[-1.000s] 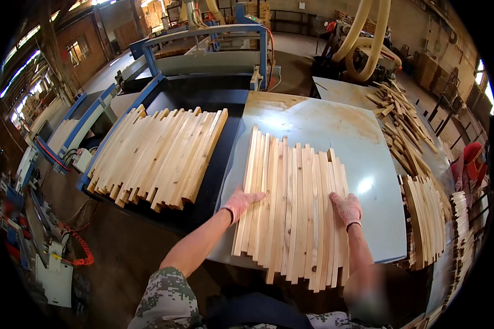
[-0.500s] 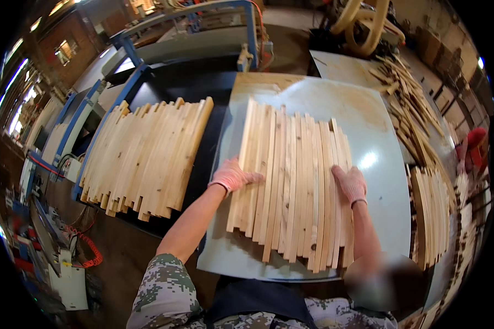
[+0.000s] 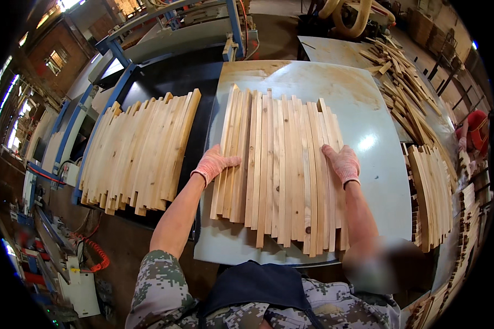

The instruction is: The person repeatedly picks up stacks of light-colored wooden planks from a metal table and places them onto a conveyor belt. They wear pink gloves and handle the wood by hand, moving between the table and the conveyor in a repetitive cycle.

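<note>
A row of light wooden strips [image 3: 284, 170] lies side by side on a pale, smooth table [image 3: 376, 192], their ends uneven. My left hand [image 3: 217, 164], in a pinkish knit glove, grips the row's left edge, its thumb across the top of the outer strips and its fingers down the outside. At the opposite edge my right hand [image 3: 344, 163], gloved alike, holds the strips in the same way, thumb on top. A narrow dark gap parts the few strips by my left hand from the others. The fingertips of both hands are partly hidden.
Left of the table, a second row of strips [image 3: 140, 153] rests on a black bed [image 3: 164, 79] with a blue frame [image 3: 115, 52]. Scrap wood [image 3: 403, 93] is heaped at the far right, above another stack of strips [image 3: 431, 197]. A person in red [image 3: 476, 134] is at the right edge.
A gap has opened in the row under my hands, as the strips by my left hand have come apart from the others. The whole view has shifted slightly.
</note>
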Demonstrator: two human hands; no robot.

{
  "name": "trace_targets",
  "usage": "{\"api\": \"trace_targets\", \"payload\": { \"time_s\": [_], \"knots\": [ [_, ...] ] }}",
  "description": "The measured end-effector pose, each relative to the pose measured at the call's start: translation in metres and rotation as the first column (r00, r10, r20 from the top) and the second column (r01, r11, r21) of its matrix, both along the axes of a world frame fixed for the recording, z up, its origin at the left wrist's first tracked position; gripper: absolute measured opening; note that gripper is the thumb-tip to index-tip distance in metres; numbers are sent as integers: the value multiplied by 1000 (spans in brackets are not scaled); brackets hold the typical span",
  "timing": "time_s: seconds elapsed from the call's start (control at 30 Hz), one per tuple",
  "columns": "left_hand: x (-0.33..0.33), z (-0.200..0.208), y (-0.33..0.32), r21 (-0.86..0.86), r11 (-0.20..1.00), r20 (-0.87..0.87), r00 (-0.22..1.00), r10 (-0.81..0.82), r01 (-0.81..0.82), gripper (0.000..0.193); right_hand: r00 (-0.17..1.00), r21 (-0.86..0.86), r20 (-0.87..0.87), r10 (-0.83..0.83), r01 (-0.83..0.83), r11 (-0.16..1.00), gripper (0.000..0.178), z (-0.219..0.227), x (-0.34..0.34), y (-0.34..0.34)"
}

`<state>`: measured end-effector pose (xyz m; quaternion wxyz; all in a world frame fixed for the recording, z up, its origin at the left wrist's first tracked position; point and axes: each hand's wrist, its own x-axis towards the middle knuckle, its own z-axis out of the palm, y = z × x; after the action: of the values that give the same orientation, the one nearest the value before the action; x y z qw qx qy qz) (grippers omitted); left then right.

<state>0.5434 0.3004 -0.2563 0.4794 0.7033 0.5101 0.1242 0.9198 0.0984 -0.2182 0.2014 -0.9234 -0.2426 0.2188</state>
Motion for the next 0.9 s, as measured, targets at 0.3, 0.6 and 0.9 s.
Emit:
{"api": "trace_targets", "payload": {
  "time_s": [0.3, 0.6, 0.9],
  "knots": [
    [-26, 7, 2, -5, 990, 43, 990, 138, -138, 83, 1000, -3, 24, 10, -10, 1000, 84, -7, 5, 0],
    [-69, 50, 20, 347, 935, -765, 598, 238, 73, 100, 991, 32, 130, 5, -9, 999, 90, -13, -7, 7],
    [-100, 3, 32, 408, 892, -748, 630, 206, 192, 110, 708, 110, 555, 436, -583, 805, 92, 2, -157, 60]
  ]
}}
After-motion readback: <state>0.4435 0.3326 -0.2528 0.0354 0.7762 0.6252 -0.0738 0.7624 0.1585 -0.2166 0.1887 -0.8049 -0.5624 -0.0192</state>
